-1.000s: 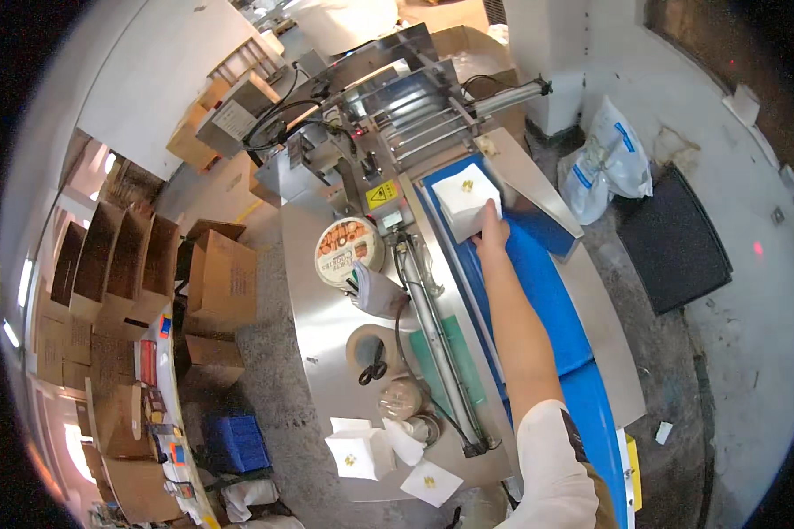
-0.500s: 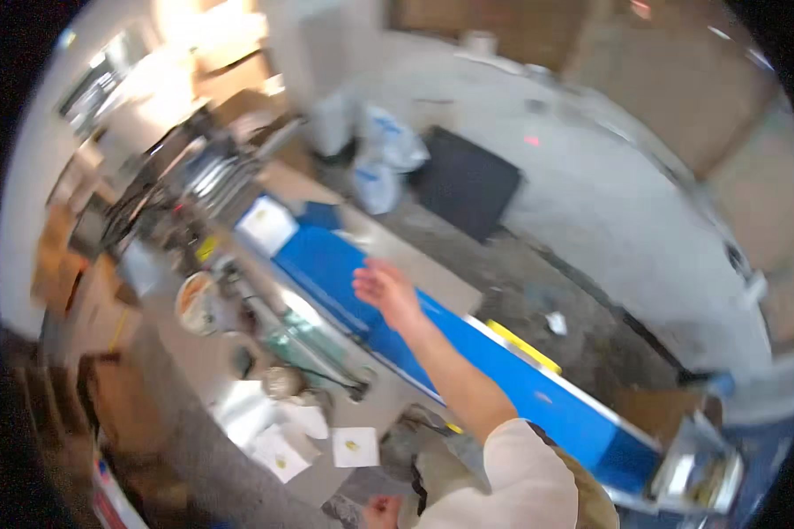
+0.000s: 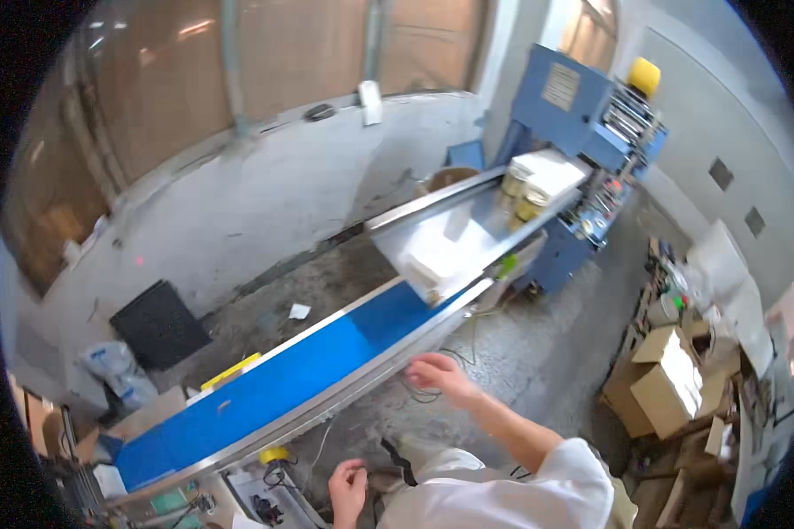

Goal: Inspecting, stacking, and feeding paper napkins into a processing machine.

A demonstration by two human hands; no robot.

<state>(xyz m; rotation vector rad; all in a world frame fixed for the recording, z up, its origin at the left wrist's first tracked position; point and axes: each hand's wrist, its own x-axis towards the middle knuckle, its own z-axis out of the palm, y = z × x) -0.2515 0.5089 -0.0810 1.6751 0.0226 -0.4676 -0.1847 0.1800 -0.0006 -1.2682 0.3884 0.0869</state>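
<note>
My right hand (image 3: 441, 377) is held out in the air beside the near metal edge of a blue conveyor belt (image 3: 300, 370). Its fingers are loosely bent, with nothing visible in them. Low in the view, close to my body, my left hand (image 3: 348, 490) hangs half curled with thumb and fingers apart, and it too appears to hold nothing. At the belt's right end, a metal chute (image 3: 393, 220) slopes down from a blue machine (image 3: 560, 101). A white stack (image 3: 445, 260), blurred, sits at the chute's lower end. Gold-coloured round pieces (image 3: 522, 201) lie higher up.
Open cardboard boxes (image 3: 666, 383) and clutter stand at the right. A black flat panel (image 3: 159, 324) leans near the left wall beside white-blue bags (image 3: 119, 375). Cables (image 3: 428, 392) trail across the floor under the belt. A metal bench frame (image 3: 265, 494) stands at lower left.
My view has swung to the right, bringing the blue machine and chute into sight. My right hand, earlier stretched over the belt, is now drawn back to its near side.
</note>
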